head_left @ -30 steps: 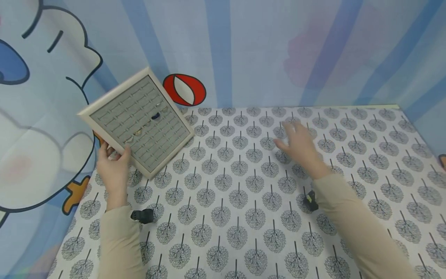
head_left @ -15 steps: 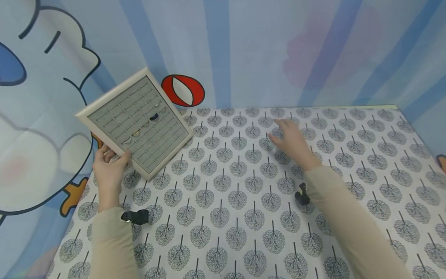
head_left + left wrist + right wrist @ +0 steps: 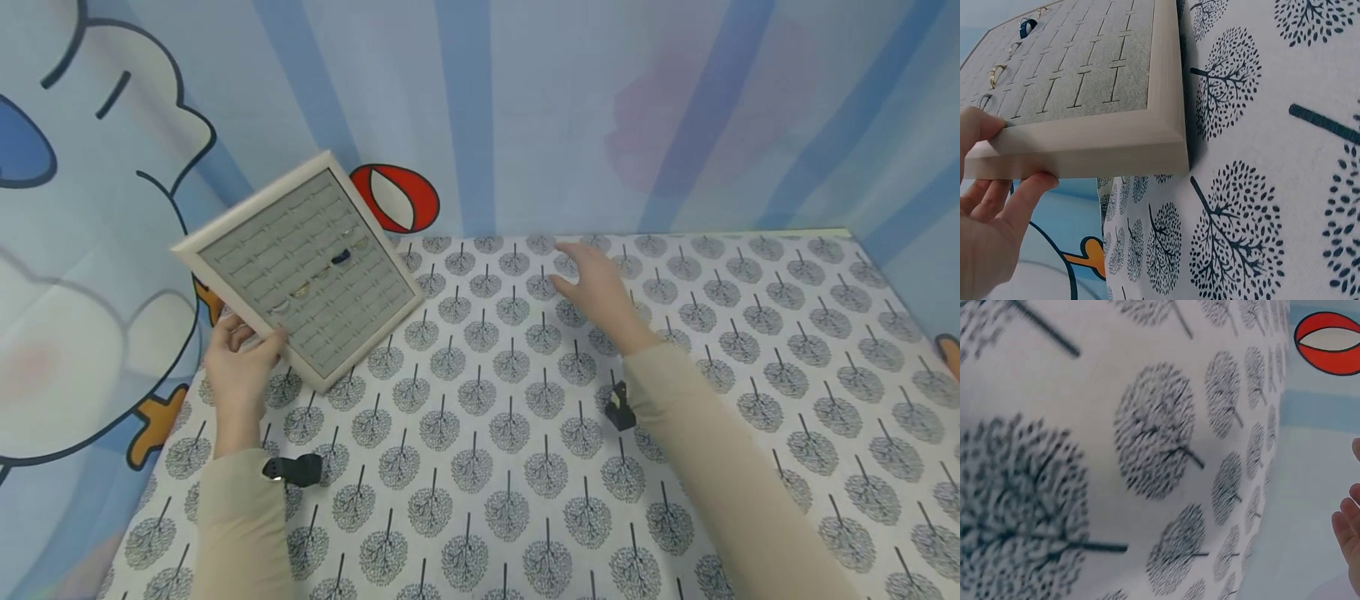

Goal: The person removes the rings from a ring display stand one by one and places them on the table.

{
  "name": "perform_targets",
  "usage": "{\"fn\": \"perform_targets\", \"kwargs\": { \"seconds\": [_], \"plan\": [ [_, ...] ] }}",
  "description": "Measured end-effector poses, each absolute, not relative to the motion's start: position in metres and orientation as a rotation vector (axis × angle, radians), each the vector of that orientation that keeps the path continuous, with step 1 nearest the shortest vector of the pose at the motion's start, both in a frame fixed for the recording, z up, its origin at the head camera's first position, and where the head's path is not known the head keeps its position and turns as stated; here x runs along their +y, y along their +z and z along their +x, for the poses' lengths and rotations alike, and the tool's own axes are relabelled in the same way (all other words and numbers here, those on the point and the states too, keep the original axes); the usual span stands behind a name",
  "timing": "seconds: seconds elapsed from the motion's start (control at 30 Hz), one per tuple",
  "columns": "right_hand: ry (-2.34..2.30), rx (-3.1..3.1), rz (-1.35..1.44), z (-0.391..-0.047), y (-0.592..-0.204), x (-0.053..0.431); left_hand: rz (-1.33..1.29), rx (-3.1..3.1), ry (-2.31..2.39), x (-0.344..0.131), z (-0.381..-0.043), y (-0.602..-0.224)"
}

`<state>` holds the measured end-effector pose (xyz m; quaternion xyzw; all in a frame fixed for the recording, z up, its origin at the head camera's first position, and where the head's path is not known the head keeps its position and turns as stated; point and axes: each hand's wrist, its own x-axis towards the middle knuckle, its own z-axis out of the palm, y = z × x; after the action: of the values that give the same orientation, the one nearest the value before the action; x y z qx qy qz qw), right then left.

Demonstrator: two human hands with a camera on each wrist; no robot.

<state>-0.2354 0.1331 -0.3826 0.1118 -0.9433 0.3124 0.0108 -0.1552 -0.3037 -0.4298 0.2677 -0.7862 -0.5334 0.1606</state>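
A square ring display tray (image 3: pixel 251 202) with a pale wooden frame and grey slotted padding is tilted up at the left in the head view. Its lower left side is held by my left hand (image 3: pixel 238 371), thumb over the frame's front edge and fingers underneath. Several rings sit in the slots, including a wide dark blue ring (image 3: pixel 1027 27) and a gold ring (image 3: pixel 996 76) in the left wrist view. My right hand (image 3: pixel 598 292) hovers over the table's far middle, thumb and fingers spread apart, holding nothing. Only part of it shows in the right wrist view.
A cloth with a tree print (image 3: pixel 480 417) covers the table. Behind it hangs a blue striped backdrop (image 3: pixel 555 108) with a printed red and white ball (image 3: pixel 423 196). A small black device (image 3: pixel 303 470) is strapped at each wrist.
My right hand has moved leftward over the cloth, toward the tray, and slightly farther back. The left hand keeps its grip, with the tray's position shifting only slightly.
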Motion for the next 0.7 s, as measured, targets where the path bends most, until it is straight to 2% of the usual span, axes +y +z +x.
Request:
{"fn": "perform_targets", "kwargs": {
  "seconds": [0.2,0.7],
  "plan": [
    [1.143,-2.837,0.367,-0.237,-0.373,0.115,0.757,-2.257,-1.566,-0.267,-0.139,-0.392],
    [1.367,-2.686,0.412,-0.230,-0.356,0.078,0.571,-2.435,-1.649,-0.235,-0.144,-0.377]
  ]
}}
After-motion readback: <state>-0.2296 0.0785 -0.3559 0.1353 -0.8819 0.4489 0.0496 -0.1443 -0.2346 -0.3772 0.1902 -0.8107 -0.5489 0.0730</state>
